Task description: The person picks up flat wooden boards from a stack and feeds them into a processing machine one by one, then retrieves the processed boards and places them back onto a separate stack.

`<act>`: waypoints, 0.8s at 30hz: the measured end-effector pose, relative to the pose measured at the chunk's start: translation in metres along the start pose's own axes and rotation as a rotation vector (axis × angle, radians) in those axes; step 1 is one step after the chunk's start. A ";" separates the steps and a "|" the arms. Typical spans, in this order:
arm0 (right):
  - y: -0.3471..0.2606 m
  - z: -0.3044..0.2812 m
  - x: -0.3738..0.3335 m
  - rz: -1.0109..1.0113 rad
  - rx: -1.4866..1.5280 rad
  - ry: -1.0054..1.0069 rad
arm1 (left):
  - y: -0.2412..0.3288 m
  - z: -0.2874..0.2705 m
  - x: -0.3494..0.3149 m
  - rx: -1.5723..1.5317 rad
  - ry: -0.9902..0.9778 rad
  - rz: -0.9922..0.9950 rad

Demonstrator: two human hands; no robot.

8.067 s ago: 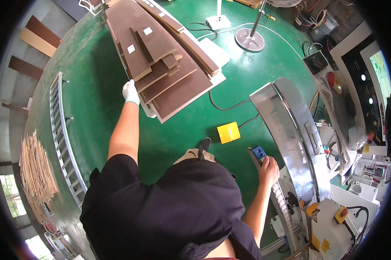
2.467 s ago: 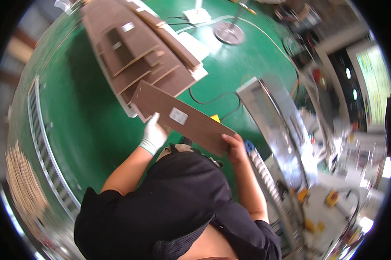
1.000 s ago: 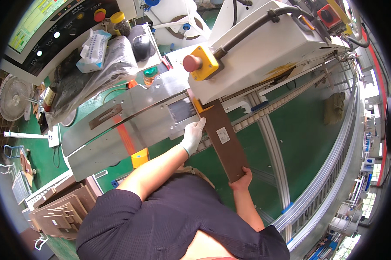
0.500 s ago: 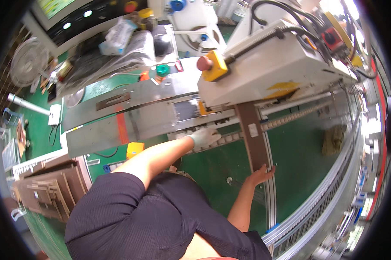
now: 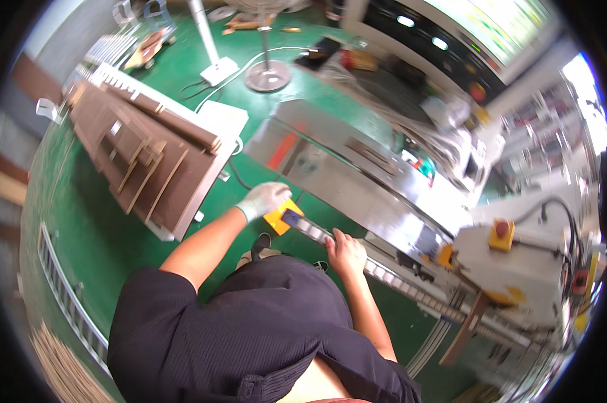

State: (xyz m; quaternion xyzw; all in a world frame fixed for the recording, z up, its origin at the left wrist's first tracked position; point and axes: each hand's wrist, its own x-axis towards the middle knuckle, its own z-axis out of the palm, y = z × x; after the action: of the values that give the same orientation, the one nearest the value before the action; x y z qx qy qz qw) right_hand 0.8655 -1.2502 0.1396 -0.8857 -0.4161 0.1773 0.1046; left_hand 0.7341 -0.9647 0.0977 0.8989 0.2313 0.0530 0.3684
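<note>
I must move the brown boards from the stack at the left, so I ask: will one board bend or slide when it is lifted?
The brown boards look flat and thin with straight edges, so one probably stays fairly stiff. They are long, so one may sag or swing if held at one end. Their faces look smooth, so a board may slide off the uneven stack.

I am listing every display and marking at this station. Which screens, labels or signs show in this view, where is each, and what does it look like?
Screen: top right, a wide tilted panel glowing green and yellow.
Labels: small pale rectangles on the stack of brown boards, upper left.
Red-orange patch: a slanted stripe on the grey metal machine cover, centre.
Yellow box with a round red button: on the pale machine housing, right.
</note>
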 end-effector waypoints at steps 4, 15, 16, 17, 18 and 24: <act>-0.046 0.018 0.034 -0.060 0.033 0.016 | -0.135 -0.076 -0.067 -0.399 0.538 -0.390; -0.114 0.038 0.070 -0.001 0.012 0.144 | -0.346 -0.255 -0.170 -0.991 1.370 -0.870; -0.112 0.039 0.070 0.006 0.004 0.153 | -0.347 -0.265 -0.162 -1.054 1.337 -0.914; -0.107 0.045 0.070 0.013 -0.003 0.162 | -0.361 -0.271 -0.159 -1.047 1.263 -0.934; -0.106 0.046 0.072 0.021 -0.009 0.177 | -0.359 -0.278 -0.153 -1.058 1.207 -0.947; -0.114 0.046 0.072 0.090 -0.015 0.168 | -0.384 -0.276 -0.171 -1.213 1.013 -0.777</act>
State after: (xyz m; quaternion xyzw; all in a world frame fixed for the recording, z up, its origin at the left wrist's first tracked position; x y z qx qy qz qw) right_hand 0.8101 -1.1206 0.1189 -0.9161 -0.3667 0.1040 0.1243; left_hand 0.3641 -0.6277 0.0466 0.2746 0.5884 0.4301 0.6272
